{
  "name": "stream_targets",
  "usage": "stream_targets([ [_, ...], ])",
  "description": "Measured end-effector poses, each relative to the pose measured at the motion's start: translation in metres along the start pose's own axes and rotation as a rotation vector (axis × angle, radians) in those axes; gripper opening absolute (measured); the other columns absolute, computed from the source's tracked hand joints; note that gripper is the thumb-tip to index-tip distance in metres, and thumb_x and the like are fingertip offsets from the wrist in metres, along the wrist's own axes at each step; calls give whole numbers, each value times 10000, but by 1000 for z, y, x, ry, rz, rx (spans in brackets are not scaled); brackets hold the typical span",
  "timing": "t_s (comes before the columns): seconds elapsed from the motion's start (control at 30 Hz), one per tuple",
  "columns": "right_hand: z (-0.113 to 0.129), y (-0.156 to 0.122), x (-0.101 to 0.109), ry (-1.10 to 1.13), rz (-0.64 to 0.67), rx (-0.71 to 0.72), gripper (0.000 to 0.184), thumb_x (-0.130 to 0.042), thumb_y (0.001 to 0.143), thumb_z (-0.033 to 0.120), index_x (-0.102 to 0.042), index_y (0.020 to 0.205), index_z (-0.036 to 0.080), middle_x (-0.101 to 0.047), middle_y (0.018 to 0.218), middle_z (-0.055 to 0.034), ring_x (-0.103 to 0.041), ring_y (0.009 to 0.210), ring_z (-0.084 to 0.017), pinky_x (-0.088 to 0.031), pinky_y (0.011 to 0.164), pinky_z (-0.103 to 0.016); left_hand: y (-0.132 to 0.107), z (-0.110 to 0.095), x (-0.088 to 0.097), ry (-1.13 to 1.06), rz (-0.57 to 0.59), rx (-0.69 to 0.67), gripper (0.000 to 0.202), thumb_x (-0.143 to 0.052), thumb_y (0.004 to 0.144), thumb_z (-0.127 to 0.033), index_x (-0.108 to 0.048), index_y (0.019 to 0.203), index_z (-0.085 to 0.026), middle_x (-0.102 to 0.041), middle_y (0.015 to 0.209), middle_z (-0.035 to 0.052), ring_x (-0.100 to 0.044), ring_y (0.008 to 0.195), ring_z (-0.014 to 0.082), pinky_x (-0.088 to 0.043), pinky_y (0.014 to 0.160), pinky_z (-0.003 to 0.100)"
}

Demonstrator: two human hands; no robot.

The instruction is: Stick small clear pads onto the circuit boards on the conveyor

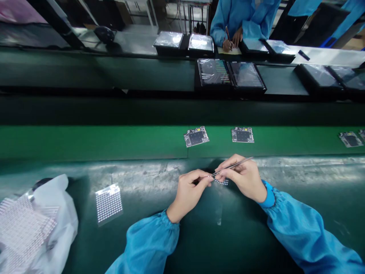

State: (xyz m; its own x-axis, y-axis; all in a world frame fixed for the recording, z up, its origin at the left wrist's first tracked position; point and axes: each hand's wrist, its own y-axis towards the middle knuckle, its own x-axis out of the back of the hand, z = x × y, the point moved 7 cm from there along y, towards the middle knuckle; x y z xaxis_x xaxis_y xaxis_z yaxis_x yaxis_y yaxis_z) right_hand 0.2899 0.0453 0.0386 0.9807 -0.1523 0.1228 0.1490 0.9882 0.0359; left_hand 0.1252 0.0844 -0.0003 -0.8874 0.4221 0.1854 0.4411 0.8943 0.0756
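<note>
My right hand [242, 179] holds a pair of steel tweezers [232, 166] in a pencil-like grip, their tips reaching toward my left fingertips. My left hand [189, 194] pinches the edge of a small dotted film piece [221, 182], which lies partly hidden beneath my right fingers. Both hands are close together above the dark green mat [228, 236]. A larger square film sheet with a grid of silvery dots [108, 203] lies on the mat to my left.
A stack of dotted sheets [23, 232] rests on a white plastic bag [64, 224] at the left. Several circuit boards, including one [196, 136], lie on a green conveyor belt [85, 142]. Beyond, a co-worker's hands [232, 40] hold a pen near black trays [213, 74].
</note>
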Motion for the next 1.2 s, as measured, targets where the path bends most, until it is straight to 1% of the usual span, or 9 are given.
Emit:
stream_targets([
  [0.17,-4,3,-1,98,-12,-48,156,-746,864,292,-770,737,205,-751,717,-51,-731,632,-190,-642,590,-311,0,3,0,34,9,14,183,-696,871,-271,-765,731,-177,-752,634,34,-690,566,158,-532,556,234],
  [0.27,-4,7,5,195,-51,-72,175,-776,833,334,-730,772,176,-736,625,-36,-719,558,-184,-632,550,-304,1,4,2,41,13,-6,156,-702,858,-249,-765,733,-180,-751,624,24,-693,554,155,-541,559,228],
  [0.37,-4,11,13,253,-73,-81,221,-798,802,361,-705,772,162,-732,604,-36,-710,525,-177,-626,536,-296,4,6,5,47,-17,-15,112,-718,838,-217,-767,741,-187,-751,626,5,-690,538,140,-538,549,206],
  [0.47,-3,9,14,203,-71,-92,201,-806,793,341,-722,753,163,-746,659,-49,-722,566,-178,-633,566,-300,4,4,5,32,-12,-21,102,-727,831,-216,-768,742,-188,-752,631,2,-689,534,135,-539,544,201],
  [0.6,-3,4,4,160,-30,-94,142,-795,807,303,-753,747,181,-749,714,-51,-722,595,-177,-637,563,-301,2,0,2,35,7,-12,152,-710,851,-227,-759,716,-177,-743,609,15,-685,543,144,-533,550,217],
  [0.7,-3,3,0,143,-12,-93,138,-777,823,290,-760,723,197,-747,727,-50,-723,614,-177,-641,564,-297,1,0,1,54,4,3,179,-703,864,-241,-755,706,-176,-746,616,23,-683,547,147,-525,551,226],
  [0.93,-4,3,1,117,-12,-82,139,-774,828,308,-765,721,219,-744,708,-42,-724,624,-184,-640,549,-296,0,4,0,57,18,4,171,-694,877,-237,-758,729,-180,-753,636,26,-693,567,151,-521,553,227],
  [1.1,-7,1,-3,129,6,-94,152,-764,838,324,-760,727,219,-746,692,-42,-732,635,-193,-650,571,-311,1,1,0,60,8,3,179,-693,869,-253,-760,719,-180,-751,627,30,-691,555,155,-523,541,230],
  [1.2,-5,2,0,157,-22,-95,149,-772,827,322,-743,744,202,-744,662,-43,-731,608,-196,-649,575,-321,3,-1,0,66,13,-12,185,-695,862,-257,-758,706,-181,-748,616,25,-687,545,149,-519,534,222],
])
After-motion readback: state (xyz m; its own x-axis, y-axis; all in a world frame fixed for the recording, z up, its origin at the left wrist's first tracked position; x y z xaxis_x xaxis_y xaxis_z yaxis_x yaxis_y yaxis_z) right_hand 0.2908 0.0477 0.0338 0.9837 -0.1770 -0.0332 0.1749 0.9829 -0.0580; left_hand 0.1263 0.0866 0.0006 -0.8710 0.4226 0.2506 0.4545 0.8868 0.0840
